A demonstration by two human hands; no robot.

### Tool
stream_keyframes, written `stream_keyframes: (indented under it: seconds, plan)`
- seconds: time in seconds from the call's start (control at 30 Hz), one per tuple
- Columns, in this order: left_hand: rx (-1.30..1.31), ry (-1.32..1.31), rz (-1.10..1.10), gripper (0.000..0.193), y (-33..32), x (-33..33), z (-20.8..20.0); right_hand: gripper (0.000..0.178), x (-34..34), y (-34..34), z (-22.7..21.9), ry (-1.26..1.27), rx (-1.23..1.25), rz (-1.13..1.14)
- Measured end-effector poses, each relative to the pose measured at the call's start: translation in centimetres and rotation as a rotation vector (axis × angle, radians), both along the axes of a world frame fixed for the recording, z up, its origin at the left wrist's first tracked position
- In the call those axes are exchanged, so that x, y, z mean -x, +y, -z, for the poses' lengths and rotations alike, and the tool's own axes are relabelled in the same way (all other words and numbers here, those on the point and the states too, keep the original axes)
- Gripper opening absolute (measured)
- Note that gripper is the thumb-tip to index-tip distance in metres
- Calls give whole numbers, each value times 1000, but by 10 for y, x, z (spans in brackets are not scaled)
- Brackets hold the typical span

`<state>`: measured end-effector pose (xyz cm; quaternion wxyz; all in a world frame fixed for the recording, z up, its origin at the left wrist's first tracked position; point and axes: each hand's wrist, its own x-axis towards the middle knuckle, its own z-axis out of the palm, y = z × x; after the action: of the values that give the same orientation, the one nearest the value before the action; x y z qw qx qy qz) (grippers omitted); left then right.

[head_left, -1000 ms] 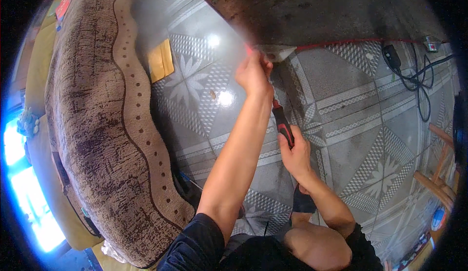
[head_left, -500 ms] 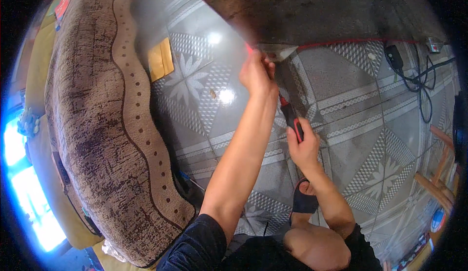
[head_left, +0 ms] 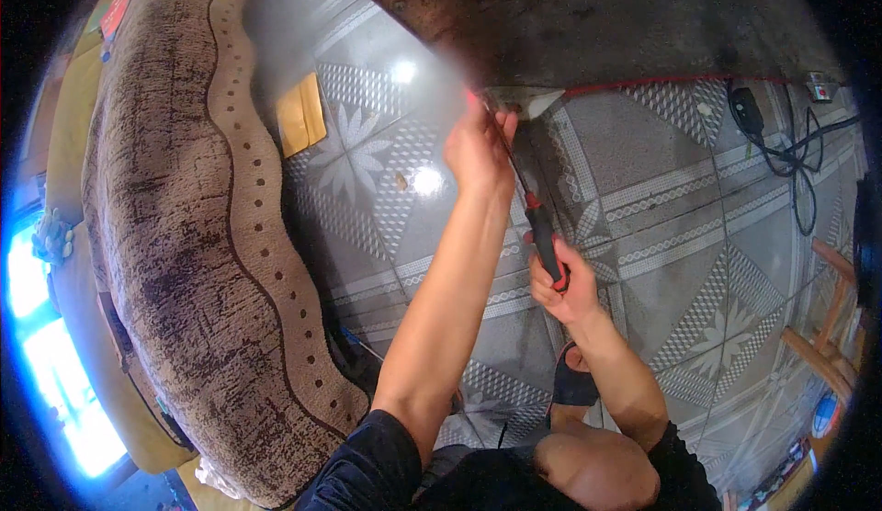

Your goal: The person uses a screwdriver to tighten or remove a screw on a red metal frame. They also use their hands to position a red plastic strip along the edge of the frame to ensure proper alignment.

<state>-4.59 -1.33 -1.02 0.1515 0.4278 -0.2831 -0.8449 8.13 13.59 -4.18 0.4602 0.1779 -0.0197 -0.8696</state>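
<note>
My right hand [head_left: 568,292] is closed around the handle of a screwdriver [head_left: 542,235] with black and red grips. Its thin metal shaft slants up and left to the fingers of my left hand [head_left: 478,151]. That hand is closed at the red-edged corner of a large dark brown board [head_left: 625,24]; the fingertips and the screwdriver's tip are partly hidden and blurred there. A pale triangular piece [head_left: 544,104] shows beside the corner, under the board's edge.
On the left stands a sofa under a brown patterned cover [head_left: 184,235]. A yellow envelope-like piece [head_left: 301,116] lies on the grey patterned tiles [head_left: 661,226]. At right are a black cable with an adapter [head_left: 746,111] and wooden legs [head_left: 818,359]. My sandalled foot [head_left: 574,378] is below.
My right hand has shifted slightly down and left, tilting the screwdriver so its shaft now lies along my left fingers. My left hand has turned a little and remains at the corner.
</note>
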Motion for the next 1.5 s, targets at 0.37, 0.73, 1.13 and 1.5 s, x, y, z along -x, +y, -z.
stream_keyframes:
  seconds: [0.37,0.73,1.13,1.5]
  plan:
    - [566,-47,278,17,-3,-5,5,44,-10,-30,3,1405,-1904,204]
    - [988,-133,51,13,7,6,32,46,-19,-44,-22,1236,-1862,153]
    - [895,-295,227,24,14,4,13,39,-41,18,14,1072,-1688,57]
    - [1098,-252,138,18,13,8,24,37,-32,47,40,1269,-1920,177]
